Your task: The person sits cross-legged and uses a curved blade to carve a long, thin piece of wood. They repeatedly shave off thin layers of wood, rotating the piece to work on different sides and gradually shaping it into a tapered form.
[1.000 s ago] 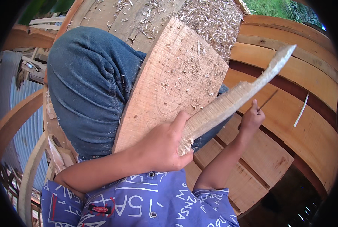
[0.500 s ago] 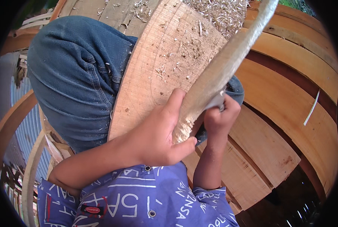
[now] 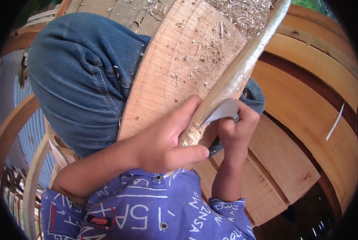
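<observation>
My left hand is closed around the rough, chipped lower end of a long pale wooden stick. The stick slants up and away to the right, its scraped side showing lighter. In my right hand is a knife with a curved grey blade, which lies against the stick just above the chipped end. My fingers cover the knife's handle. Below the stick, a wide wooden board rests between my legs, with shavings and dust scattered on it.
My bent left knee in jeans is beside the board. A heap of curled shavings lies at the far end. Curved planks with dark gaps spread to the right, one bearing a thin pale strip. Corrugated metal sheeting shows at left.
The knife blade has turned so that more of its flat side shows, and it now lies over the stick near the chipped end. The stick has tilted slightly; both hands keep their hold.
</observation>
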Tool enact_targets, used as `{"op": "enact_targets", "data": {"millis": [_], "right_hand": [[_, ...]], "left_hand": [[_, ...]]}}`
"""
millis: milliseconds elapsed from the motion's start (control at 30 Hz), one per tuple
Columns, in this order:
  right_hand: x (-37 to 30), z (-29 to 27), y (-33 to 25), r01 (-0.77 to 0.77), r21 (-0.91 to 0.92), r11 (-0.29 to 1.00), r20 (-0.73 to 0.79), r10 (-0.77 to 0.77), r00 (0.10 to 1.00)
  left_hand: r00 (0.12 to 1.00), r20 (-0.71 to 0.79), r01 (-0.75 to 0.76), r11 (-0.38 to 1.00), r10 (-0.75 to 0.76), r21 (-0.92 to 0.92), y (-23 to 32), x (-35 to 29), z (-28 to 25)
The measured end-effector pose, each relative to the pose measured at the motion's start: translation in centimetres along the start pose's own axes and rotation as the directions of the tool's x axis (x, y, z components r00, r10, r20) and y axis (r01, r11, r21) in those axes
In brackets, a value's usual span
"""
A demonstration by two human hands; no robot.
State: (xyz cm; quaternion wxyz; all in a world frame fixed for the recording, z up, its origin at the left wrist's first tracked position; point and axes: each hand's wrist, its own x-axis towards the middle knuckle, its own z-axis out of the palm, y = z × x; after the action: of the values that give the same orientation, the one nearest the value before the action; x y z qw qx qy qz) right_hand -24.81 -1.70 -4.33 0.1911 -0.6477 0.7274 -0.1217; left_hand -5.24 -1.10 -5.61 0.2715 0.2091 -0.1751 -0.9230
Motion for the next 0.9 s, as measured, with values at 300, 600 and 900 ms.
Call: {"op": "enact_targets", "data": {"millis": [300,600,900], "right_hand": [[0.5,-0.2,-0.4,-0.106,0.092,0.990,0.120,0.094,0.988],[-1.1,-2.4,-1.1,-0.275,0.518,0.810,0.423,0.037,0.905],[-2.3,-1.4,1.8,-0.134,0.447,0.884,0.174,0.061,0.983]], "left_hand": [[0.992,-0.045,0.110,0.986,-0.116,-0.121,0.0,0.3,-0.4],[0.995,-0.026,0.087,0.970,-0.096,-0.228,-0.4,0.5,-0.6],[0.975,0.057,0.221,0.965,-0.215,-0.141,0.3,0.4,-0.2]]}}
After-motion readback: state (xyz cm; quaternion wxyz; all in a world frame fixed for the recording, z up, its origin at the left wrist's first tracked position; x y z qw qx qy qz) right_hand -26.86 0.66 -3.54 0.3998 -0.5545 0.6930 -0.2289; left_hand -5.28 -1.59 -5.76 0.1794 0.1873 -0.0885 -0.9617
